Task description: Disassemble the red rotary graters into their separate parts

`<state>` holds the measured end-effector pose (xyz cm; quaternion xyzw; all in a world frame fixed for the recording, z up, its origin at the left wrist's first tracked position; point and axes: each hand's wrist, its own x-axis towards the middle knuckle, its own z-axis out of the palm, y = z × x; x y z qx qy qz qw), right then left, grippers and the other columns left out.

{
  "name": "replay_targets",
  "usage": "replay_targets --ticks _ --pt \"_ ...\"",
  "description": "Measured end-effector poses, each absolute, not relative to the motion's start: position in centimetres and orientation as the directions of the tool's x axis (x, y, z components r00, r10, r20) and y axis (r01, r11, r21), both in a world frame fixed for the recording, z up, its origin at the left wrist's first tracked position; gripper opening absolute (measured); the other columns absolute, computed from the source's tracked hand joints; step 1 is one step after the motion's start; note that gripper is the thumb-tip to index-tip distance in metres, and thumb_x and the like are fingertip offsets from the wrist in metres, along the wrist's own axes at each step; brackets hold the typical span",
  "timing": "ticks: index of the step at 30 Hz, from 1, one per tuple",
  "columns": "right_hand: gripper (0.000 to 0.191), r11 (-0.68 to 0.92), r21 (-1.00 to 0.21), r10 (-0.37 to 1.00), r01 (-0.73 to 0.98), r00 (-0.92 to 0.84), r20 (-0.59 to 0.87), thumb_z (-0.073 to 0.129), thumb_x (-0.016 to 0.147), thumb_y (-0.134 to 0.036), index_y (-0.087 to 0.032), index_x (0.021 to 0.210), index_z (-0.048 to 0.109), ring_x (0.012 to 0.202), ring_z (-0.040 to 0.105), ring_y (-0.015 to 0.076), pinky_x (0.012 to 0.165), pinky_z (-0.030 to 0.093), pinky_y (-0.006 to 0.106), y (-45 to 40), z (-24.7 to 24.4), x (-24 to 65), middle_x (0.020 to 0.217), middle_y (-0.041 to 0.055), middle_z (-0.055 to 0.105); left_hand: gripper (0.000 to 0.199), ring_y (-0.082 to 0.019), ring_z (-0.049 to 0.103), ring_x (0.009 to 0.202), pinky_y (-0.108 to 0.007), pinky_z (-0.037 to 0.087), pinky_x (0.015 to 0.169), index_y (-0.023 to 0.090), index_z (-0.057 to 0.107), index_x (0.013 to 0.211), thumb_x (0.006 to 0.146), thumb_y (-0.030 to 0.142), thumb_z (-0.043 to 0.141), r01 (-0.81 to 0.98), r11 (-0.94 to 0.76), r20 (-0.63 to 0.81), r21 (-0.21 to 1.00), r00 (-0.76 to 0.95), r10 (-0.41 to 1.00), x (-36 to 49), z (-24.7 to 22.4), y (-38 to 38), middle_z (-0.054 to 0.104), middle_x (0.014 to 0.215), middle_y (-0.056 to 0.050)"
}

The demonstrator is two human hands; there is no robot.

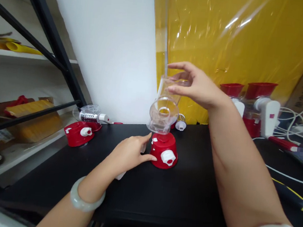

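Observation:
A red suction base [161,151] with a white knob on its front stands on the black table. Above it is the clear plastic housing [164,111] of a rotary grater, a round opening facing me and a chute on top. My left hand [129,152] holds the base's left side, thumb at the front, index finger behind; its other fingers are hidden. The chute's upper rim is between the thumb and fingers of my right hand [186,81], which is slightly blurred. A whitish piece [120,175], mostly covered, shows beneath my left wrist.
Another red base [77,134] stands at left, with a clear housing and grater drum [88,116] behind. A second drum [181,123] lies near the back wall. At right are assembled graters [260,107], white cables [292,123] and a black-yellow tool handle [291,196]. A black-framed shelf [53,41] borders the left.

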<state>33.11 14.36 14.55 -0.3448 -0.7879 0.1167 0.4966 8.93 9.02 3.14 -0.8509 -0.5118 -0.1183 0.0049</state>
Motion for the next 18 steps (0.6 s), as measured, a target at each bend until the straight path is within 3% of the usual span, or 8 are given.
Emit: replay_targets --ticks 2,4,6,9,12,15,18 --pt "0.066 0.711 -0.534 0.655 0.458 -0.154 0.74 0.069 0.077 -0.041 -0.023 0.136 0.046 0.102 0.062 0.0259 0.083 0.052 0.043 13.9 15.0 34.1 0.111 0.0092 0.064 0.099 -0.03 0.056 0.12 -0.039 0.044 0.097 0.018 0.029 0.148 0.067 0.056 0.073 0.808 -0.539 0.236 0.238 0.49 0.839 8.8 2.9 9.8 0.059 0.13 -0.016" --pt "0.066 0.69 -0.534 0.654 0.489 -0.104 0.75 0.069 0.076 -0.043 -0.022 0.134 0.047 0.101 0.063 0.0268 0.082 0.052 0.043 13.5 15.2 35.3 0.109 0.0094 0.064 0.111 -0.03 0.046 0.13 -0.041 0.04 0.104 0.016 0.019 0.151 0.064 0.053 0.077 0.733 -0.589 0.225 0.342 0.545 0.808 8.9 2.6 10.5 0.048 0.141 -0.019" --pt "0.069 0.675 -0.52 0.66 0.523 -0.114 0.742 0.074 0.07 -0.044 -0.02 0.131 0.051 0.097 0.064 0.0274 0.082 0.051 0.043 13.3 15.2 36.4 0.105 0.0097 0.065 0.112 -0.03 0.046 0.131 -0.042 0.04 0.105 0.015 0.014 0.152 0.066 0.05 0.076 0.702 -0.576 0.175 0.419 0.56 0.81 9.0 2.4 11.1 0.047 0.143 -0.019" --pt "0.072 0.648 -0.497 0.685 0.577 -0.155 0.712 0.079 0.064 -0.043 -0.018 0.127 0.055 0.09 0.065 0.0273 0.081 0.051 0.043 13.4 14.9 37.7 0.097 0.0108 0.067 0.107 -0.032 0.044 0.132 -0.045 0.037 0.106 0.015 0.023 0.15 0.064 0.048 0.078 0.714 -0.557 0.156 0.424 0.549 0.821 9.1 2.3 11.7 0.047 0.142 -0.019" --pt "0.068 0.629 -0.489 0.699 0.604 -0.163 0.697 0.076 0.067 -0.043 -0.016 0.127 0.056 0.087 0.065 0.0246 0.079 0.05 0.04 14.1 14.5 38.5 0.096 0.0139 0.068 0.101 -0.029 0.039 0.136 -0.042 0.035 0.109 0.017 0.029 0.148 0.064 0.046 0.078 0.67 -0.593 0.205 0.447 0.569 0.797 8.9 2.6 11.9 0.038 0.149 -0.017" --pt "0.061 0.627 -0.5 0.708 0.598 -0.169 0.686 0.068 0.075 -0.046 -0.015 0.126 0.057 0.085 0.065 0.0213 0.076 0.048 0.036 14.8 14.2 38.8 0.099 0.0162 0.067 0.098 -0.028 0.043 0.133 -0.041 0.038 0.106 0.02 0.029 0.148 0.066 0.044 0.077 0.631 -0.582 0.202 0.513 0.571 0.796 8.9 2.9 11.8 0.039 0.149 -0.016" --pt "0.061 0.608 -0.524 0.729 0.597 -0.157 0.667 0.07 0.073 -0.046 -0.017 0.125 0.058 0.085 0.065 0.0233 0.077 0.049 0.039 15.1 14.2 38.7 0.098 0.0127 0.067 0.096 -0.028 0.045 0.131 -0.041 0.041 0.103 0.021 0.029 0.148 0.067 0.043 0.076 0.604 -0.564 0.195 0.564 0.566 0.801 9.2 2.9 11.7 0.04 0.148 -0.016"
